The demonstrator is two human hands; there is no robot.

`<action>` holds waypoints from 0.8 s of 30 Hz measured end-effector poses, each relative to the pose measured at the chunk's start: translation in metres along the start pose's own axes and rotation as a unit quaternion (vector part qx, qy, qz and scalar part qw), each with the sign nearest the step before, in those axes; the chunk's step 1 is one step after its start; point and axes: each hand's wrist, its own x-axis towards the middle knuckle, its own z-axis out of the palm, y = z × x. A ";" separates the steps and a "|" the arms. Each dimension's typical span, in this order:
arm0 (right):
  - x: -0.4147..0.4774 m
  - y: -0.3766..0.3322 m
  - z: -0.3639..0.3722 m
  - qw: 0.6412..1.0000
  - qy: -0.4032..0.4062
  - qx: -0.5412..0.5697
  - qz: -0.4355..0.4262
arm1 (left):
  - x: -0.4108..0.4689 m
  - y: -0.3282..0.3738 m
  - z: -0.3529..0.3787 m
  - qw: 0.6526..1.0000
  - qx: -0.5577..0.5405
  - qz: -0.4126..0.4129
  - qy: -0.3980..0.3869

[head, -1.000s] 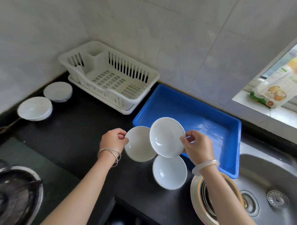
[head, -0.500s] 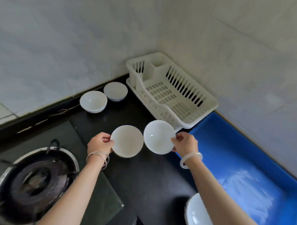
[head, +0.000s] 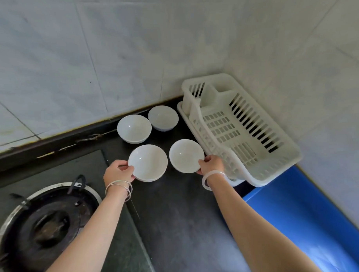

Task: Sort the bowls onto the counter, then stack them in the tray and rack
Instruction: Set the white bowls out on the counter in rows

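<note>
Head view.

- Left grip (head: pixel 117 171): arm stretched forward over the bench (head: pixel 177 217), wrist straight, thumb on top of the near-left rim of a white bowl (head: pixel 148 162), fingers curled under it. Silver bangles (head: pixel 118 187) on the wrist.
- Right grip (head: pixel 211 164): arm stretched forward, thumb over the near-right rim of a second white bowl (head: pixel 186 156), fingers pinching from below. One pale bangle (head: pixel 211 178) on the wrist.
- Held bowls: side by side, mouths up, low over the dark bench; whether they rest on it cannot be told.
- Two more white bowls, back left bowl (head: pixel 134 128) and back right bowl (head: pixel 163 117): standing on the bench just behind the held pair, near the tiled wall (head: pixel 90 57).
- White dish rack (head: pixel 214 96): in the corner, just right of the bowls.
- Blue tray (head: pixel 299 213): right of the right arm, its far end beside the rack.
- Gas burner (head: pixel 47 226): lower left.
</note>
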 end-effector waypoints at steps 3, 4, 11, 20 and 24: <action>0.008 -0.003 0.009 1.000 0.007 -0.006 0.003 | 0.008 0.000 0.002 1.000 -0.002 -0.004 0.004; 0.010 -0.003 0.011 1.000 0.009 -0.004 0.005 | 0.011 0.000 0.003 1.000 -0.001 -0.005 0.005; 0.017 -0.001 0.028 0.999 0.002 0.021 0.026 | 0.022 -0.006 0.006 1.000 0.005 -0.012 0.014; 0.021 0.003 0.038 0.993 -0.015 0.110 0.050 | 0.030 -0.012 0.005 0.997 -0.070 -0.038 -0.018; 0.010 0.014 0.037 0.974 -0.032 0.221 0.048 | 0.024 -0.019 0.005 0.986 -0.112 -0.097 -0.080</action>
